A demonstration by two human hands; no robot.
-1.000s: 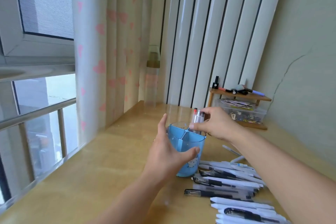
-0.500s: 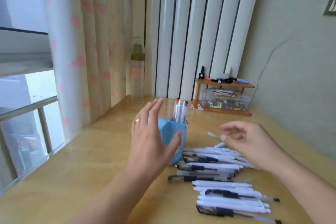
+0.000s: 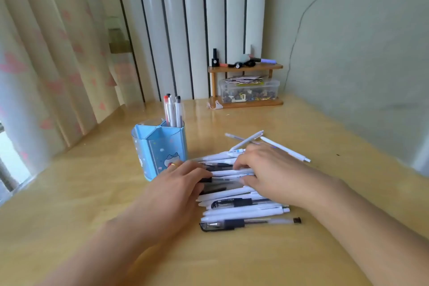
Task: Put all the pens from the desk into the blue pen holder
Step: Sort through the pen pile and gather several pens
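1. yellow wood desk (image 3: pixel 290 123), glossy, runs back to a corner where white vertical slats meet a green-grey wall.
2. blue pen holder (image 3: pixel 160 148) stands upright toward the desk's left edge, divided into compartments; cartoon print on its front wall.
3. three pens in the holder (image 3: pixel 172 111) stand upright in its rear compartment, one red-capped; the front compartments look unfilled from this angle.
4. pile of pens (image 3: pixel 241 206) lies on the desk just right of the holder, mostly white barrels with some clear and black ones, stacked roughly parallel to the near edge.
5. three loose pens (image 3: pixel 284 148) lie crossed on the far side of the pile, toward the back wall.
6. clear pen with black grip (image 3: pixel 246 222) is the nearest of the pile, closest to the near edge.
7. left hand (image 3: pixel 178 188) rests palm down on the left end of the pile, fingers spread flat over dark pens, ring visible; fingers loosely extended, cannot tell whether any pen is actually pinched.
8. right hand (image 3: pixel 267 172) lies over the middle of the pile, fingers curled down onto white barrels; fingertips touch pens, but a firm hold on any one cannot be made out.
9. small wooden shelf (image 3: pixel 246 68) sits at the back edge near the corner, with a clear plastic box (image 3: pixel 249 91) under its top board and small items on top.
10. curtain (image 3: pixel 46 53) with pink hearts hangs along the left edge.
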